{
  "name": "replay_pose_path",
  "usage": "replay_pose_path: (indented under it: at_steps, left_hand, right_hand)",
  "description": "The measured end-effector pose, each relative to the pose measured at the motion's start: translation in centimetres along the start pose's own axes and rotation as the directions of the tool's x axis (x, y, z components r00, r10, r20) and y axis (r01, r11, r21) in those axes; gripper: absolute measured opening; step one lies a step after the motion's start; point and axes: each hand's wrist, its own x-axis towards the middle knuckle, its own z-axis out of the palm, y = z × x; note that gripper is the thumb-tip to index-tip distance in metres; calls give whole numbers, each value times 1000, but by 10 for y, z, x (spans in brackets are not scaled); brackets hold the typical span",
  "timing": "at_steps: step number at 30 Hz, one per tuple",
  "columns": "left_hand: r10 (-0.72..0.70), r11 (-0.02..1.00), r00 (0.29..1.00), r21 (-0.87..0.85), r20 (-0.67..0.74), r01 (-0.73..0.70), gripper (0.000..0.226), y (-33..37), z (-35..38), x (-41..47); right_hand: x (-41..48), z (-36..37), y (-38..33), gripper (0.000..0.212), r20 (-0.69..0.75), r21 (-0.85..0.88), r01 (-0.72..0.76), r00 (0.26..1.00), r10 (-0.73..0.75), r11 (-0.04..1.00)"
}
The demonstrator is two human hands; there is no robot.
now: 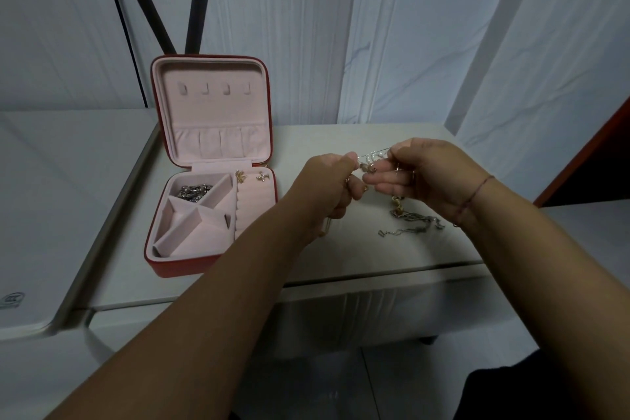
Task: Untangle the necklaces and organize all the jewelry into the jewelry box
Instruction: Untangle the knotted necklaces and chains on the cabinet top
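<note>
**Untangling: one strand lifted clear**

Just under the right hand [422, 174], one knotted heap of silver chains [416, 222] lies on the table [341, 256]; chain count unclear. Both hands, left hand [327, 187] included, pinch one pale bead strand [373, 156] taut between them. Next: likely tease loops apart, not tug. Left of the left hand is one open jewelry box [180, 268], holding one silver chain [194, 193] and two earrings [241, 177].

Matt red leather-look shell on the square jewelry box [177, 268], lined in soft pale-pink velvety cloth [211, 112]. Shiny silver metal chain [194, 192] and 2 small gold-toned metal earrings [262, 176]. Glossy clear bead strand [373, 156], dull grey metal necklace tangle [414, 220], smooth off-white tabletop [358, 249], creased white cloth backdrop [409, 44].
</note>
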Motion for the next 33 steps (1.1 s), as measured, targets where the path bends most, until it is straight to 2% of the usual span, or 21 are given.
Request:
replay_pose_path:
  at_steps: [7, 15, 18, 20, 24, 29, 33]
  left_hand:
    - [33, 995, 999, 92, -40, -29, 25, -2, 0, 1]
    - [53, 996, 998, 75, -34, -50, 24, -1, -5, 4]
    - [82, 995, 996, 51, -16, -82, 24, 1, -6, 3]
    - [93, 995, 996, 29, -1, -93, 24, 3, -7, 2]
    - [108, 994, 994, -15, 35, -107, 24, 5, -7, 0]
    - [108, 993, 992, -58, 65, -105, 24, 6, -7, 0]
    - [128, 992, 991, 11, 31, -128, 23, 6, -8, 0]
  right_hand:
    - [3, -5, 0, 16, 11, -70, -14, 1000, 15, 997]
    - [6, -12, 1, 13, -32, -283, 103, 993, -117, 953]
    - [4, -14, 2, 2, 35, -433, 185, 981, -189, 882]
    - [3, -14, 4, 11, 97, -486, 208, 978, -184, 849]
    - [2, -10, 5, 17, 116, -504, 238, 971, -208, 831]
    - [3, -7, 5, 10, 129, -486, 266, 964, -233, 833]
    - [3, -12, 5, 9, 150, -474, 224, 973, -173, 852]
